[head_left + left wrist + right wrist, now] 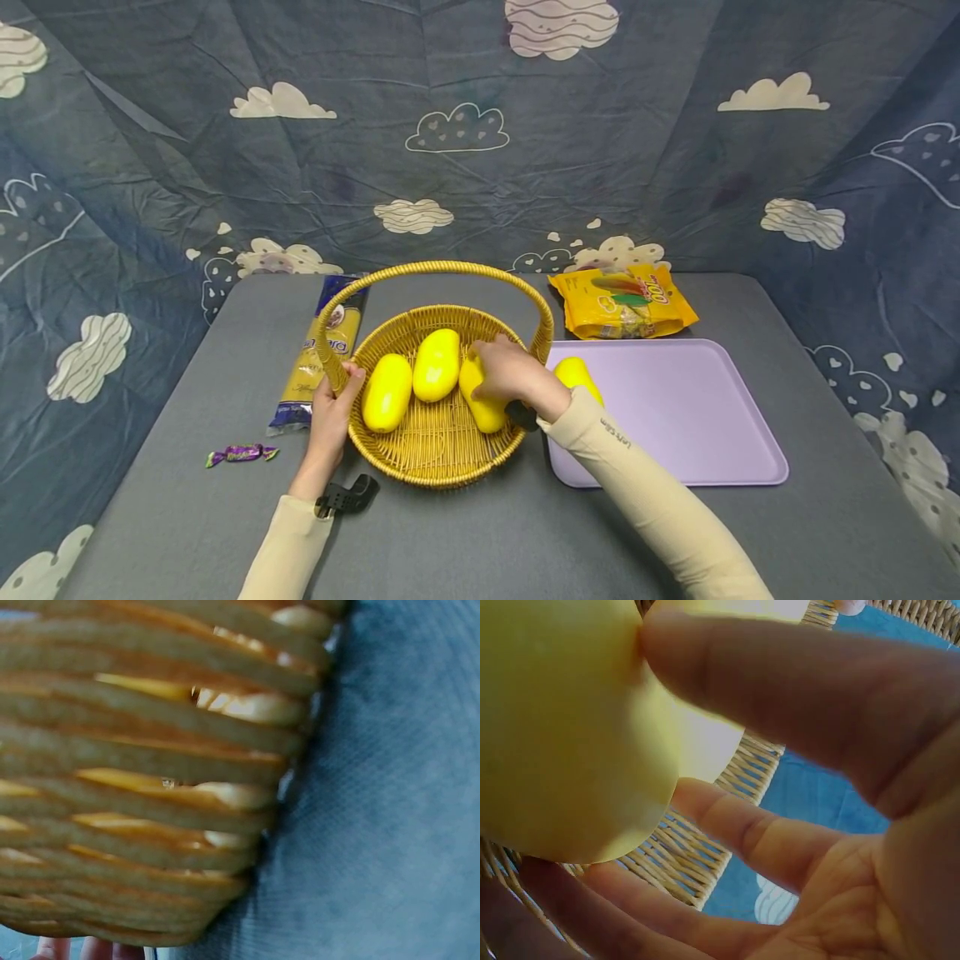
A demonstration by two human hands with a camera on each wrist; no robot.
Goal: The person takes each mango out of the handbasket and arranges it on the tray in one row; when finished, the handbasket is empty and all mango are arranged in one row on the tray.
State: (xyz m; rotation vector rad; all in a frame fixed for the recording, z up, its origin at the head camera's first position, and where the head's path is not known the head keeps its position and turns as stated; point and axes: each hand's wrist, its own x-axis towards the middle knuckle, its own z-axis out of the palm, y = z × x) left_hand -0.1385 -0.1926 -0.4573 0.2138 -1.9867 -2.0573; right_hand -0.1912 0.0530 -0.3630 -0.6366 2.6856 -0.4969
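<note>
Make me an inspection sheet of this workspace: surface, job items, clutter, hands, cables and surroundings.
Surface: grey table.
Job items: wicker basket holding three yellow oblongs; fourth oblong on lilac tray, partly hidden by the sleeve.
Clutter: blue-and-yellow packet and purple wrapped sweet left of the basket; orange bag beyond the tray.
Hands: left hand grips the basket's side; right hand holds the rightmost oblong inside it.
Cables: nothing seen.
Surroundings: creased dark cloth with cloud prints.

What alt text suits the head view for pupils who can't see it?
A person's right hand grips a yellow oval object in a wicker basket holding two more; the left hand holds its side. A fourth lies on a lilac tray; around are a yellow packet, a blue-ended packet and a purple sweet.
</note>
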